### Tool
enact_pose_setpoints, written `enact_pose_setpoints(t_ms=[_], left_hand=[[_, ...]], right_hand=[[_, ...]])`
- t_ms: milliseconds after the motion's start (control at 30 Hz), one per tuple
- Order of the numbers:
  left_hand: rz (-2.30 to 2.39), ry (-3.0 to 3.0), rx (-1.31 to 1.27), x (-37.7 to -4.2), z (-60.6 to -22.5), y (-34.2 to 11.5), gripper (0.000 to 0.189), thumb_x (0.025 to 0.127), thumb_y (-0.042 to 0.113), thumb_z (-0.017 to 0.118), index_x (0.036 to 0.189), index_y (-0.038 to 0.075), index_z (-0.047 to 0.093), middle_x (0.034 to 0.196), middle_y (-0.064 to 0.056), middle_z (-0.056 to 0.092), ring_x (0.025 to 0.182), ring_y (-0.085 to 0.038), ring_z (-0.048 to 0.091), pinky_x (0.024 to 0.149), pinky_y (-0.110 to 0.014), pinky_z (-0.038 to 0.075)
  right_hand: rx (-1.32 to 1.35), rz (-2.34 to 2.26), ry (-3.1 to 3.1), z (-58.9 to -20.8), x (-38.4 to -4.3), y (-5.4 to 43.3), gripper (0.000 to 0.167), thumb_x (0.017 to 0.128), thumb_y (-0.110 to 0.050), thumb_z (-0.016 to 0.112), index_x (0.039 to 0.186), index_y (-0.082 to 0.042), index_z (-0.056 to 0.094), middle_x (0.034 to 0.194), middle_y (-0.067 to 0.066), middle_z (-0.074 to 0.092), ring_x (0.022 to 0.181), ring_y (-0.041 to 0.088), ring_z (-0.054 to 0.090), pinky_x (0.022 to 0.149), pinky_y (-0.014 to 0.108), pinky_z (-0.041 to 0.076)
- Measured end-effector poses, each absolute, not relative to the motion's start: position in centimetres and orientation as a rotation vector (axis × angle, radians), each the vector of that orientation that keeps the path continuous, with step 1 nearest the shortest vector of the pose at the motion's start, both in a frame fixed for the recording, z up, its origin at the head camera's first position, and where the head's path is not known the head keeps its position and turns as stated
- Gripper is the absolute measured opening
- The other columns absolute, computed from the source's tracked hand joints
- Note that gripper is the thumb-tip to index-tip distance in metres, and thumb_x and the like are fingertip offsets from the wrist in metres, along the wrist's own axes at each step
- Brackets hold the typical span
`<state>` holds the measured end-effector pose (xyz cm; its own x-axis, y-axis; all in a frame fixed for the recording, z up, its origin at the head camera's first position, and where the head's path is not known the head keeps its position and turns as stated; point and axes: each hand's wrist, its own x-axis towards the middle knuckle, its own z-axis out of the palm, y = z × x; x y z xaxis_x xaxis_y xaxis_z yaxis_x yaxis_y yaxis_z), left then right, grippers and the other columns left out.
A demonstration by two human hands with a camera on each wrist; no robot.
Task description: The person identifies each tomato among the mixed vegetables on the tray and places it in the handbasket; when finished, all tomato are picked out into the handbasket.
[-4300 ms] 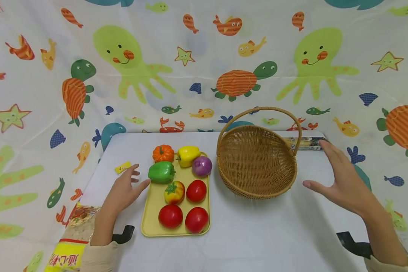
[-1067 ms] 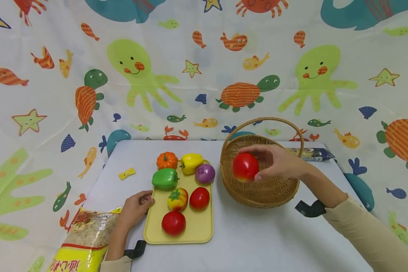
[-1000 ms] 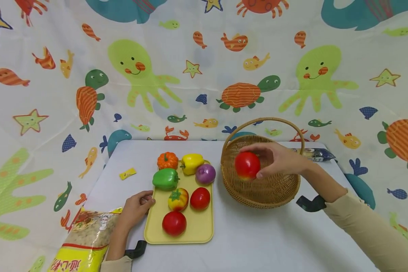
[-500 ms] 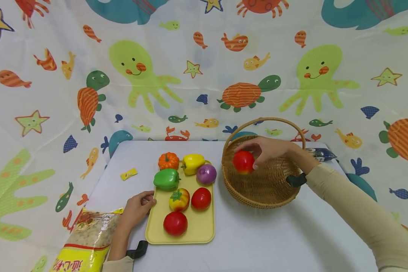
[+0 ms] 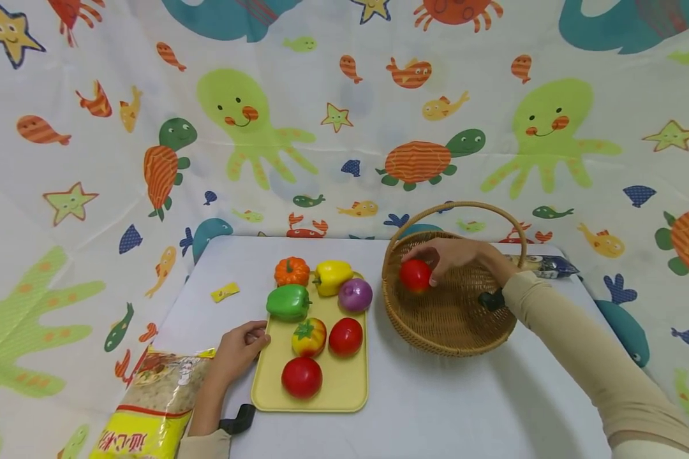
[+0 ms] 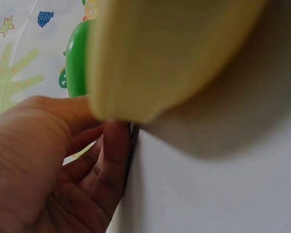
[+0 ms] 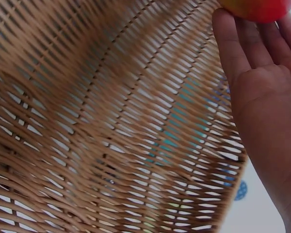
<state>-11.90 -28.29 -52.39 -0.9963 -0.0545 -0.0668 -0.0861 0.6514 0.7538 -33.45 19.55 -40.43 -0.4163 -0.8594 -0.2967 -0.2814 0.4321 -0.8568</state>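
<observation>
In the head view my right hand (image 5: 450,256) holds a red tomato (image 5: 415,276) within the wicker basket (image 5: 449,347), near its left inner wall. The right wrist view shows the tomato (image 7: 262,8) at my fingertips, its underside yellowish and mostly cut off by the frame. My left hand (image 5: 237,352) grips the left edge of the yellow tray (image 5: 340,400); in the left wrist view the fingers curl beneath the tray's rim (image 6: 121,104). Two red tomatoes (image 5: 302,378), a yellow-red tomato (image 5: 309,337), a green pepper (image 5: 288,303), a yellow pepper (image 5: 332,277) and a purple onion (image 5: 355,295) lie on the tray.
An orange pumpkin (image 5: 291,272) sits at the tray's far left corner. A bag of pasta (image 5: 162,395) lies left of my left arm, a small yellow packet (image 5: 225,292) beyond it. Behind the basket is a long dark-ended package (image 5: 551,266). A patterned cloth hangs at the back.
From above the tray side, my right hand took a red tomato and carried it over to the basket, then lowered it inside. My left hand moved to the tray's edge and stayed there.
</observation>
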Motion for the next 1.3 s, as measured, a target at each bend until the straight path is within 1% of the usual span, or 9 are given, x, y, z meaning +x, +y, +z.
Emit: enact_pose_setpoints(t_ms=[233, 400, 600, 767, 1000, 1167, 1300], left_hand=[[1.266, 2.844, -0.120, -12.1, -52.3, -28.3, 0.037, 0.095, 0.020, 0.067, 0.128, 0.003, 0.063, 0.096, -0.003, 0.062, 0.078, -0.017, 0.056, 0.063, -0.026, 0.049], [1.271, 2.836, -0.123, -12.1, -52.2, -28.3, 0.038, 0.095, 0.020, 0.067, 0.128, 0.004, 0.063, 0.096, -0.003, 0.062, 0.077, -0.017, 0.057, 0.063, -0.027, 0.049], [1.278, 2.833, -0.121, -11.9, -52.4, -28.3, 0.038, 0.095, 0.021, 0.067, 0.128, 0.003, 0.063, 0.096, -0.003, 0.063, 0.077, -0.016, 0.057, 0.063, -0.027, 0.049], [1.272, 2.835, -0.125, -11.9, -52.4, -28.3, 0.038, 0.095, 0.021, 0.068, 0.128, 0.004, 0.064, 0.096, -0.003, 0.063, 0.077, -0.016, 0.057, 0.064, -0.027, 0.049], [1.269, 2.832, -0.126, -12.0, -52.4, -28.3, 0.037, 0.095, 0.021, 0.068, 0.128, 0.004, 0.064, 0.096, -0.003, 0.063, 0.078, -0.016, 0.057, 0.064, -0.027, 0.049], [1.284, 2.842, -0.113, -11.9, -52.4, -28.3, 0.037, 0.095, 0.021, 0.068, 0.127, 0.003, 0.064, 0.094, -0.003, 0.063, 0.076, -0.015, 0.057, 0.063, -0.026, 0.049], [1.287, 2.844, -0.102, -11.9, -52.4, -28.3, 0.037, 0.095, 0.021, 0.068, 0.126, 0.003, 0.064, 0.094, -0.002, 0.063, 0.075, -0.015, 0.057, 0.063, -0.026, 0.049]], right_hand=[[-0.968, -0.881, 1.932, -42.1, -33.9, 19.7, 0.072, 0.079, -0.009, 0.081, 0.144, -0.011, 0.050, 0.138, 0.007, 0.052, 0.125, 0.030, 0.047, 0.098, 0.043, 0.045], [-0.961, -0.846, 1.947, -42.7, -34.0, 19.7, 0.073, 0.079, -0.008, 0.081, 0.145, -0.012, 0.050, 0.138, 0.008, 0.051, 0.126, 0.030, 0.046, 0.099, 0.044, 0.043], [-0.883, -0.806, 1.998, -43.4, -33.9, 20.0, 0.072, 0.079, -0.007, 0.081, 0.143, -0.021, 0.053, 0.137, 0.005, 0.051, 0.124, 0.029, 0.045, 0.099, 0.044, 0.043], [-0.876, -0.776, 2.022, -43.9, -33.9, 20.0, 0.070, 0.080, -0.008, 0.081, 0.143, -0.024, 0.054, 0.136, 0.005, 0.050, 0.124, 0.030, 0.044, 0.097, 0.044, 0.044], [-0.873, -0.784, 1.986, -44.7, -34.1, 20.3, 0.069, 0.081, -0.009, 0.080, 0.144, -0.021, 0.053, 0.137, 0.006, 0.050, 0.124, 0.030, 0.043, 0.099, 0.046, 0.043], [-0.889, -0.784, 1.985, -44.4, -34.1, 20.3, 0.069, 0.081, -0.010, 0.081, 0.143, -0.019, 0.053, 0.137, 0.006, 0.051, 0.124, 0.031, 0.044, 0.098, 0.046, 0.043], [-0.921, -0.790, 1.966, -44.4, -34.2, 20.3, 0.071, 0.080, -0.011, 0.081, 0.144, -0.017, 0.052, 0.139, 0.007, 0.050, 0.125, 0.031, 0.043, 0.099, 0.047, 0.042]])
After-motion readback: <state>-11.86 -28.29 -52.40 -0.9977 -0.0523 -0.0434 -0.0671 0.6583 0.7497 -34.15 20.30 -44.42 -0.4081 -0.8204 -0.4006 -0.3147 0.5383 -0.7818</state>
